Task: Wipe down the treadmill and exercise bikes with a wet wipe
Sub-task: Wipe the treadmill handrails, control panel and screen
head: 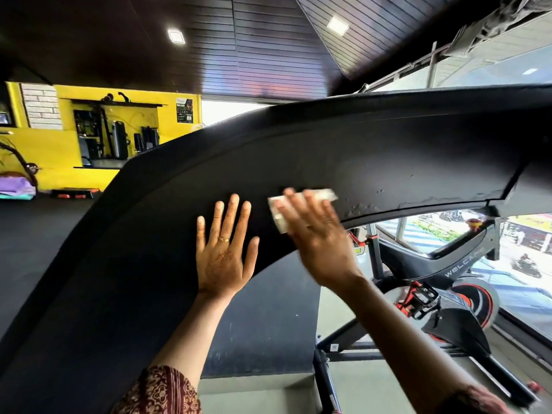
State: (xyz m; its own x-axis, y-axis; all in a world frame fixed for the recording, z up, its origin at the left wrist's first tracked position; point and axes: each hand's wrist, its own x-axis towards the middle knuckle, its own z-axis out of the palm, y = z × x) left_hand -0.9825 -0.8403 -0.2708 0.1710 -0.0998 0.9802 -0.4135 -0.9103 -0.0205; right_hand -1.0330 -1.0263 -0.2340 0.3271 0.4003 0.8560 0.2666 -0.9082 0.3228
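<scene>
Left hand [224, 252] flat on black treadmill panel [358, 150], right hand [322, 243] flat pressing wet wipe [280, 218], yellow wall [56, 150]

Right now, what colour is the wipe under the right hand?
White; the head view shows the wipe pressed under the right hand against the black panel.

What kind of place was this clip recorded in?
Most likely a gym: a spin bike stands at right, weight machines line the yellow wall, and a wipe lies against a large black machine panel.
</scene>
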